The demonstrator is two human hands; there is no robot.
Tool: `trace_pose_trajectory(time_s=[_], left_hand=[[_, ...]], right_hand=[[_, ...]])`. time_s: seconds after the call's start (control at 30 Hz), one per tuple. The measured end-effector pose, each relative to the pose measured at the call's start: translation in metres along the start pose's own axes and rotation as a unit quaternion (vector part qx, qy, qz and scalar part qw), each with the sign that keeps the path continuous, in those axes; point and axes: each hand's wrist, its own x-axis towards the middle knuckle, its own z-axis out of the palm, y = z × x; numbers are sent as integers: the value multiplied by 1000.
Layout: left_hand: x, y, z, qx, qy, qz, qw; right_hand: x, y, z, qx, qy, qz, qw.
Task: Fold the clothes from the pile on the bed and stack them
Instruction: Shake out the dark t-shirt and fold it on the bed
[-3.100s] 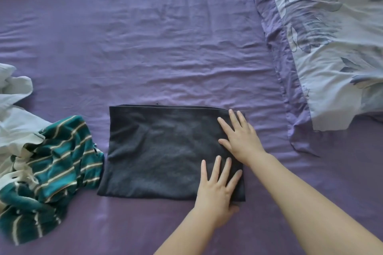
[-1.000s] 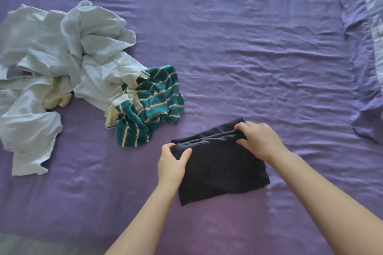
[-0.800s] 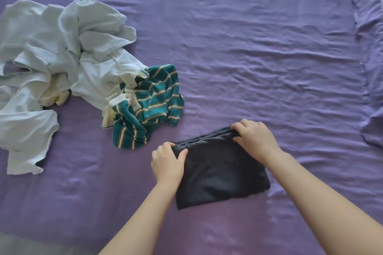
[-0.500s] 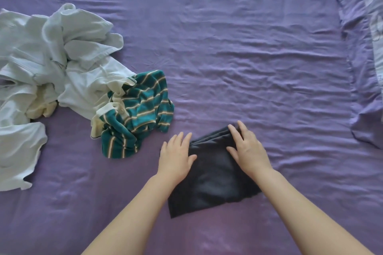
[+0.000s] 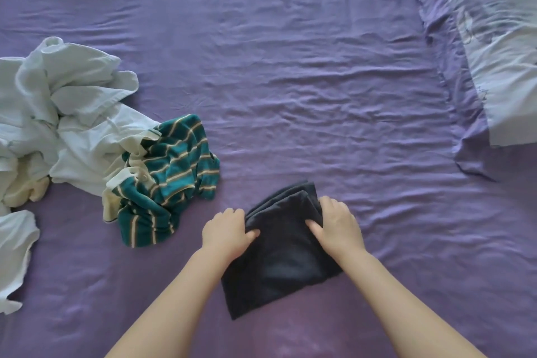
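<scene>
- Left hand [image 5: 225, 229] and right hand [image 5: 337, 222] each grip a side of the folded dark grey knit garment [image 5: 280, 259], thumbs on top, fingers curled under its far corners.
- Garment lies on the wrinkled purple bedsheet [image 5: 290, 81], near the body; looks soft, light, floppy, so layers may slip. Best held at both side edges.
- Unfolded pile nearby: green striped shirt [image 5: 168, 180], white clothes [image 5: 66, 125]. Floral pillow [image 5: 499, 46] at right.

Both hands [image 5: 283, 229] w/ grip on folded dark garment [image 5: 279, 261], purple bed [image 5: 290, 81].
</scene>
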Motion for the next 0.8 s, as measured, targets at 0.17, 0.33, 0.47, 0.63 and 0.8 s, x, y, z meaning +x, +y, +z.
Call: trace_pose_trajectory(time_s=[0.17,0.33,0.47,0.63,0.8], left_hand=[[-1,-8,0,-34,-31,32,998],[1,-10,-8,-29,-31,75,996],[-1,-9,-12,-35,-39,77,996],[-16,-8,-35,-258,-135,39,956],[-55,10,-51,-564,-215,-74,794]], right_hand=[[-13,9,5,62,-21,42,997],[-16,11,7,24,-9,39,999],[-44,10,19,33,33,69,997],[-95,0,42,188,109,170,961],[-131,-32,59,424,130,306,843]])
